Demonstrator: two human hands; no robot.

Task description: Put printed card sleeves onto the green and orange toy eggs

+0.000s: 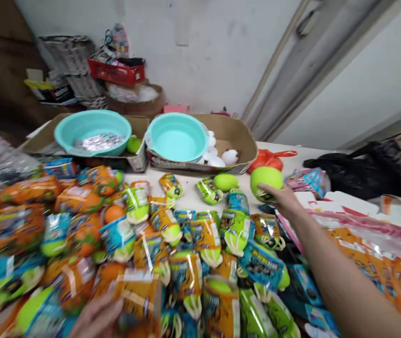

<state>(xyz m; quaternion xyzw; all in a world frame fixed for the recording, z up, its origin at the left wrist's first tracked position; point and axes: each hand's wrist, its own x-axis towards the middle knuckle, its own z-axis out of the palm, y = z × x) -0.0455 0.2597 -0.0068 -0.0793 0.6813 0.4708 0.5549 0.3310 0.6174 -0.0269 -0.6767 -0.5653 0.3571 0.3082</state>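
Note:
My right hand (283,197) reaches out over the far side of the table, its fingers closed around a lime-green ball (266,180). Low in the view, my left hand (96,314) is blurred, with its fingers on the edge of an orange printed packet (139,298). Under and around both hands lies a heap of filled toy packets in orange, blue and green, such as a green packet (235,230) and a blue packet (265,265). Another lime-green ball (225,181) lies loose to the left of the held one.
Beyond the heap, two turquoise basins (93,119) rest in cardboard boxes (237,136); one basin holds shiny silvery pieces. White balls (230,156) lie in the right box. At the right are a red plastic bag (267,159), a black bag (351,169) and flat orange packaging (369,258).

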